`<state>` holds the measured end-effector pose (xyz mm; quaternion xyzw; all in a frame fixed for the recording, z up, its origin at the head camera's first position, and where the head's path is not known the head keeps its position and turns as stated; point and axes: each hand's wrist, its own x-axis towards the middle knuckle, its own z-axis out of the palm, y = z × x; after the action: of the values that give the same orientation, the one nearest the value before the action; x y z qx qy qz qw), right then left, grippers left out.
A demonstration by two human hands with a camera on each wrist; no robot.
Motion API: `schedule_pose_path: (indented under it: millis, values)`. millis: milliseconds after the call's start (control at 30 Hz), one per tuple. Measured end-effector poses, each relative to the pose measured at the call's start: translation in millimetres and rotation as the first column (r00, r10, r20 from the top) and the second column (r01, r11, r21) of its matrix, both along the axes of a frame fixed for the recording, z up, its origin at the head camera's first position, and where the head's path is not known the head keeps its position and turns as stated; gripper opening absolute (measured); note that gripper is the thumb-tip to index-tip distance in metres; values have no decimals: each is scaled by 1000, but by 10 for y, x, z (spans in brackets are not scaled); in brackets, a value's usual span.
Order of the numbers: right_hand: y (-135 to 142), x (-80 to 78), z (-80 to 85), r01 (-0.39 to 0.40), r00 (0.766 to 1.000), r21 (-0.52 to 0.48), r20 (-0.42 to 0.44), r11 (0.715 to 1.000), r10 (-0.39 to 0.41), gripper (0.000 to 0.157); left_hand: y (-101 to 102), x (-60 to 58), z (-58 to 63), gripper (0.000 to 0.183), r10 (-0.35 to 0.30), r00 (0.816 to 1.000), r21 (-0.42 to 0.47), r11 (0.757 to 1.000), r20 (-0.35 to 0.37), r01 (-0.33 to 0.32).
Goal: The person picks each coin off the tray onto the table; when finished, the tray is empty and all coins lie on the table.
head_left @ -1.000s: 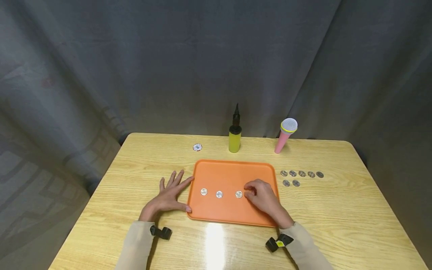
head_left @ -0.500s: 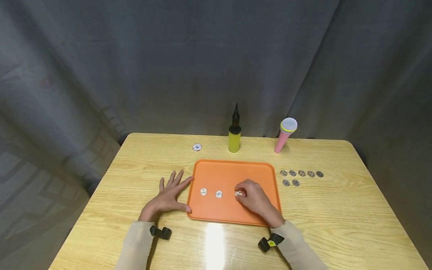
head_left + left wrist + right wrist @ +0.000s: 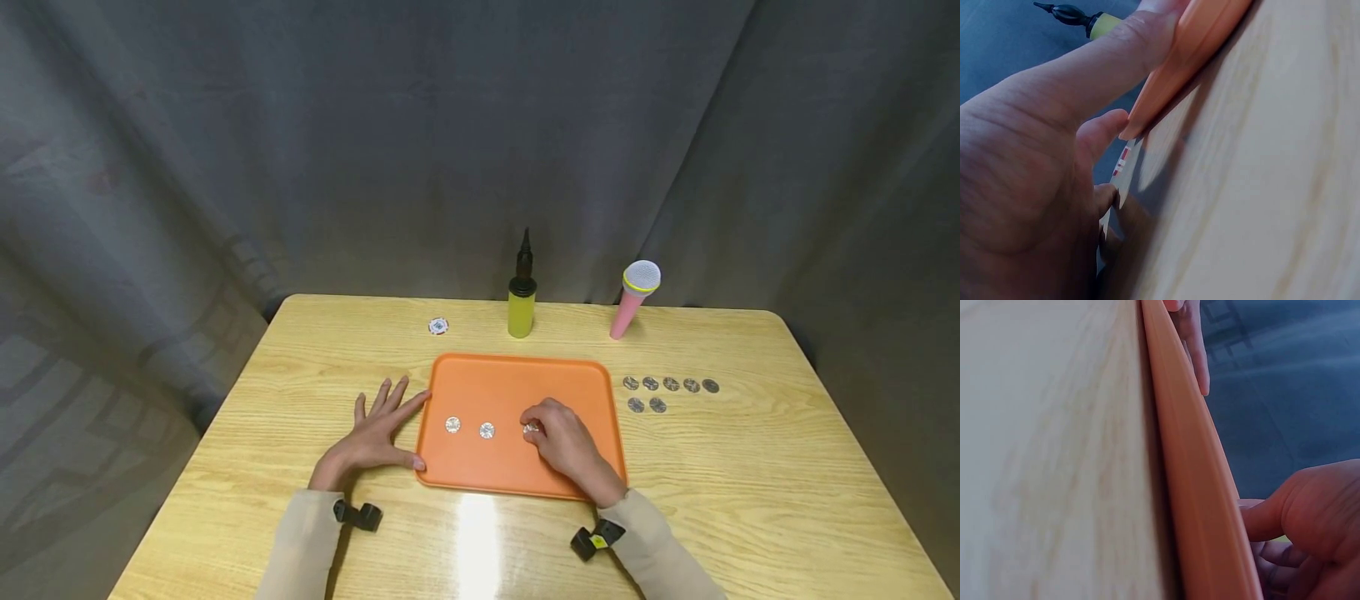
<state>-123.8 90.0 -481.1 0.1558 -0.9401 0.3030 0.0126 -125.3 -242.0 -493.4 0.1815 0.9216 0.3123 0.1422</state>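
My left hand (image 3: 375,437) spreads its fingers beside the orange tray (image 3: 487,383). Its thumb and index finger touch the tray's left rim; the left wrist view shows the thumb against the tray wall. Over the tray's right half, my right hand (image 3: 567,442) pinches a silver coin (image 3: 530,428) with thumb and index finger, partly covering it. To the left of that coin lie a second silver coin (image 3: 487,430) and a third silver coin (image 3: 452,424), both flat on the tray. In the right wrist view, the tray rim hides the fingertips and the coin.
Several more coins (image 3: 671,383) lie in two rows on the wooden table right of the tray. Behind it stand a yellow-green hand pump (image 3: 522,308) with a black nozzle and a pink toy microphone (image 3: 632,296). A poker chip (image 3: 438,326) lies at the back left.
My right hand has moved left across the tray, and its thumb and index finger have closed on the rightmost coin there. The left hand has stayed at the tray's rim.
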Motion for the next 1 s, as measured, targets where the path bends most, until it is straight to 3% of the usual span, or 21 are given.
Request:
schedule_pose_path:
  millis: [500, 733, 1000]
  values:
    - [28, -11, -27, -16, 1000, -23, 0, 1000, 16, 10, 1, -1, -19, 113, 8, 1000, 7, 1000, 3, -8]
    - [64, -25, 15, 23, 999, -53, 34, 998, -21, 16, 8, 8, 1, 113, 5, 1000, -2, 1000, 0, -5]
    - [33, -8, -15, 23, 998, 0, -56, 1000, -23, 15, 8, 4, 19, 113, 6, 1000, -8, 1000, -2, -6]
